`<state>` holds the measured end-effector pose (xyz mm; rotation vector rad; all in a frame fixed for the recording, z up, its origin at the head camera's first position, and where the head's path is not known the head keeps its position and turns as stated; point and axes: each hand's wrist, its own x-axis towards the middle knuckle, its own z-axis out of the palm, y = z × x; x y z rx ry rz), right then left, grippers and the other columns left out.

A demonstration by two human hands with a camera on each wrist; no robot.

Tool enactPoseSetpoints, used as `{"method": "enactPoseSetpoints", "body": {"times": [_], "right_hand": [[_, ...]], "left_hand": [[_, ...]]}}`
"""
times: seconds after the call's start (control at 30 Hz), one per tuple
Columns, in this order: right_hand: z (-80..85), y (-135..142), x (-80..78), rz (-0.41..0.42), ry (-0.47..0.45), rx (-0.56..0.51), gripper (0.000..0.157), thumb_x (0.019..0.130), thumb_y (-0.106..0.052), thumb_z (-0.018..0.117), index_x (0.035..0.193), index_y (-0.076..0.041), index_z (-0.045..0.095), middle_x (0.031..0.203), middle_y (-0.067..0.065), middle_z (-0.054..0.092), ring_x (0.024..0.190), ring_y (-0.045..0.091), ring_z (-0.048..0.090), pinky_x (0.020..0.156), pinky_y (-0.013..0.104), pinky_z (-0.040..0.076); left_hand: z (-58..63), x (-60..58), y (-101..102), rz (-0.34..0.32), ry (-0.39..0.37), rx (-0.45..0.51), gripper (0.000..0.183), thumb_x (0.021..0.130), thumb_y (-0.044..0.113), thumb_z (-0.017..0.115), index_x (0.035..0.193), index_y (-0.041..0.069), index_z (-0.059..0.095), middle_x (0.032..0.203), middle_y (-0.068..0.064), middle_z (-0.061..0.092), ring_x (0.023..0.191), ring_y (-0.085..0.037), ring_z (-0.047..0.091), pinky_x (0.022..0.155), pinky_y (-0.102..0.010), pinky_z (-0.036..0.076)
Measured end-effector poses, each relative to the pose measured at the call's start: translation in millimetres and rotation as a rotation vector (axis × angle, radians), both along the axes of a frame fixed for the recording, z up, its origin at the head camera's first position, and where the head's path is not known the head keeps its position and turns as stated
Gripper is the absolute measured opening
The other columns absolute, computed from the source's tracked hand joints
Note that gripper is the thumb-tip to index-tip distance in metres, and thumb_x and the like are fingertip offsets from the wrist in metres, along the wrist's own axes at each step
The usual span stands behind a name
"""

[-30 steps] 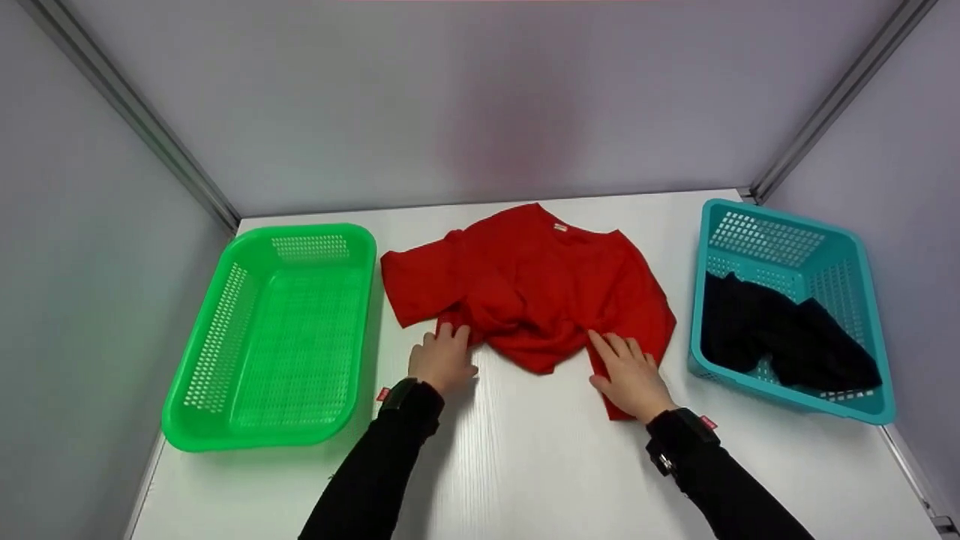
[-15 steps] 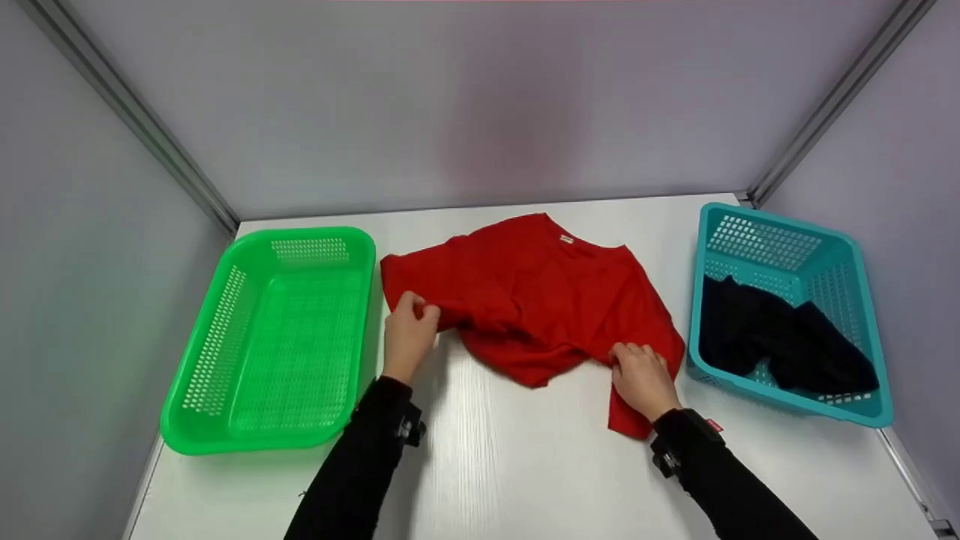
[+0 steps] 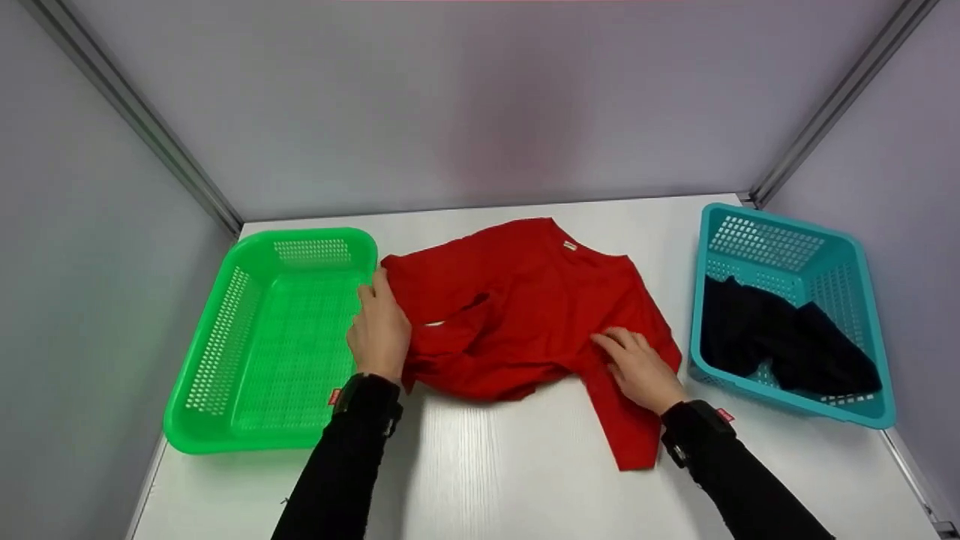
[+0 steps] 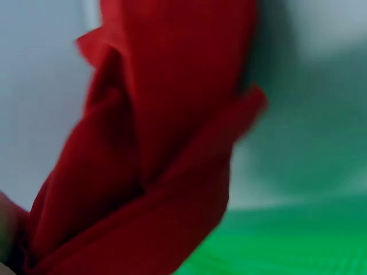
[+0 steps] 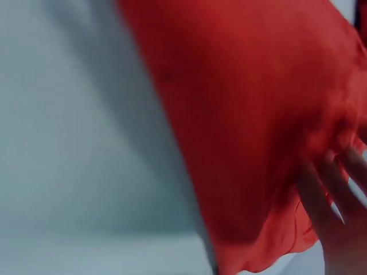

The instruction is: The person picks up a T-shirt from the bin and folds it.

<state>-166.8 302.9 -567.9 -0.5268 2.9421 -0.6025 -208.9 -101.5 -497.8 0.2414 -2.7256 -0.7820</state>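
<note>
A red shirt [image 3: 525,315] lies rumpled on the white table, its neck label toward the far right and one sleeve [image 3: 630,427] stretched toward me. At its left edge, beside the green basket, my left hand [image 3: 379,330] holds the cloth; the thumb is hidden from the head view. Folds of the shirt [image 4: 172,143] run down to that hand at the corner of the left wrist view. My right hand [image 3: 641,371] rests on the shirt near the base of the right sleeve, fingers extended. Those fingers [image 5: 330,200] appear blurred over the cloth in the right wrist view.
A green basket [image 3: 187,360] with nothing in it stands at the left, close to the shirt. On the right is a blue basket [image 3: 862,300] holding a black garment [image 3: 780,337]. Grey panels [image 3: 495,105] enclose the table [image 3: 480,465] at the back and sides.
My left hand has moved left and pulled the shirt's lower left part along with it. The right sleeve has straightened toward me under my right hand, which has eased off its grip.
</note>
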Motion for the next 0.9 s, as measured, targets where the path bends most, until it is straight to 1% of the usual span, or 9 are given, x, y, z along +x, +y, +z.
{"method": "enactPoseSetpoints", "body": {"times": [0.07,0.13,0.23,0.37,0.47,0.57,0.67,0.77,0.9], "right_hand": [[-1.4,0.2,-1.4,0.058,-0.005,0.046,0.064,0.098,-0.002,0.066,0.158,-0.012,0.044,0.160,0.016,0.041,0.145,0.051,0.035,0.114,0.067,0.034],[-2.1,-0.1,-2.9,0.092,-0.056,0.078,0.072,0.099,-0.003,0.066,0.163,-0.016,0.036,0.167,0.015,0.033,0.151,0.055,0.023,0.117,0.072,0.023],[-1.8,-1.8,-5.9,0.099,-0.063,0.133,0.069,0.100,-0.014,0.068,0.162,-0.016,0.037,0.162,0.015,0.041,0.147,0.051,0.034,0.116,0.071,0.027],[-2.7,-5.4,-9.2,0.024,0.087,0.259,0.068,0.096,-0.027,0.075,0.156,-0.010,0.047,0.132,0.019,0.057,0.119,0.043,0.052,0.104,0.064,0.041],[-4.6,-9.1,-7.5,-0.056,0.213,0.338,0.056,0.091,-0.031,0.080,0.130,0.005,0.064,0.100,0.021,0.063,0.097,0.043,0.059,0.093,0.057,0.047],[-4.9,-15.6,-2.4,-0.115,0.305,0.393,0.043,0.088,-0.033,0.082,0.083,0.005,0.064,0.069,0.019,0.060,0.076,0.042,0.064,0.087,0.054,0.049],[-5.1,-25.3,3.2,-0.135,0.305,0.423,0.050,0.091,-0.031,0.079,0.059,-0.003,0.053,0.053,0.013,0.053,0.064,0.039,0.065,0.083,0.052,0.049],[-4.9,-37.6,7.9,-0.122,0.204,0.393,0.055,0.096,-0.032,0.073,0.052,-0.007,0.051,0.049,0.008,0.048,0.059,0.036,0.063,0.076,0.049,0.052],[-1.3,-52.8,10.9,-0.035,-0.008,0.200,0.061,0.100,-0.042,0.067,0.050,-0.013,0.046,0.047,-0.003,0.036,0.047,0.021,0.049,0.054,0.034,0.045]], "left_hand": [[-11.9,3.9,2.3,-0.033,0.044,-0.166,0.060,0.095,0.002,0.062,0.152,0.009,0.044,0.126,-0.026,0.051,0.074,-0.043,0.060,0.056,-0.050,0.054],[-21.6,7.6,7.2,-0.081,0.094,-0.313,0.067,0.088,0.003,0.072,0.151,0.012,0.049,0.131,-0.028,0.048,0.095,-0.046,0.060,0.073,-0.054,0.054],[-30.3,13.5,20.9,-0.235,0.171,-0.469,0.060,0.085,0.009,0.078,0.141,0.016,0.058,0.137,-0.024,0.048,0.123,-0.046,0.049,0.094,-0.059,0.044],[-35.0,28.2,47.7,-0.595,0.166,-0.489,0.036,0.091,0.015,0.073,0.126,0.016,0.065,0.122,-0.014,0.057,0.117,-0.035,0.054,0.094,-0.052,0.048],[-42.7,44.1,63.9,-0.771,0.009,-0.453,0.038,0.097,0.025,0.071,0.132,0.015,0.064,0.122,-0.011,0.062,0.112,-0.033,0.060,0.090,-0.049,0.054],[-55.2,56.3,70.9,-0.762,-0.183,-0.454,0.055,0.096,0.037,0.071,0.146,0.018,0.058,0.140,-0.012,0.061,0.130,-0.036,0.056,0.103,-0.055,0.049],[-66.7,58.9,70.6,-0.680,-0.268,-0.519,0.060,0.095,0.036,0.071,0.151,0.022,0.055,0.151,-0.011,0.055,0.145,-0.037,0.044,0.114,-0.060,0.038],[-71.6,53.4,66.1,-0.605,-0.245,-0.603,0.049,0.100,0.024,0.064,0.149,0.027,0.058,0.154,-0.010,0.053,0.150,-0.039,0.037,0.118,-0.063,0.030],[-72.6,39.6,56.0,-0.478,-0.081,-0.665,0.036,0.102,0.006,0.056,0.130,0.022,0.072,0.143,-0.015,0.059,0.141,-0.047,0.043,0.115,-0.064,0.033]]}}
